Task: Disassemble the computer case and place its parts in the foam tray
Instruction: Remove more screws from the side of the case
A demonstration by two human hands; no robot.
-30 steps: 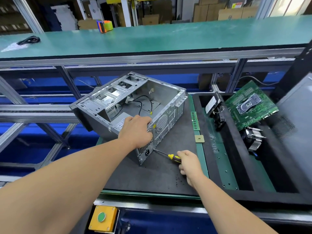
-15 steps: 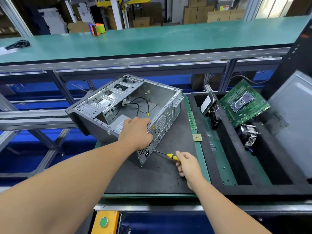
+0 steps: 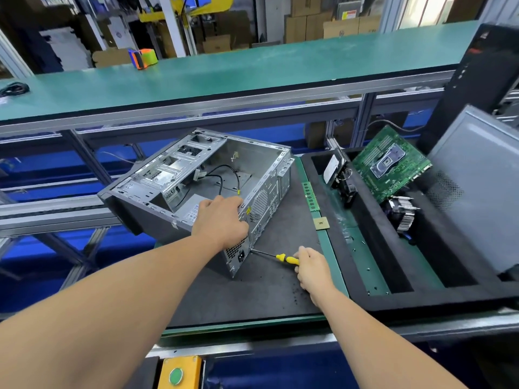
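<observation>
The open grey computer case [image 3: 252,161] lies on its side on a dark mat [image 3: 252,290]. My left hand [image 3: 222,220] grips the case's near rear corner, over the power supply [image 3: 191,211]. My right hand [image 3: 311,269] holds a yellow-handled screwdriver [image 3: 283,259], whose tip touches the rear panel beside the power socket. To the right, the black foam tray [image 3: 373,240] holds a green motherboard [image 3: 390,164], a heatsink fan [image 3: 403,214] and a drive [image 3: 332,167].
A RAM stick [image 3: 310,195] and a CPU chip [image 3: 321,223] lie on the green strip between mat and tray. A grey side panel [image 3: 483,186] leans at the right. A green upper shelf [image 3: 224,74] runs behind. A yellow button box [image 3: 177,373] sits below the bench edge.
The view has shifted slightly, so everything appears a little further left. Both hands hold the same places on the case and the screwdriver.
</observation>
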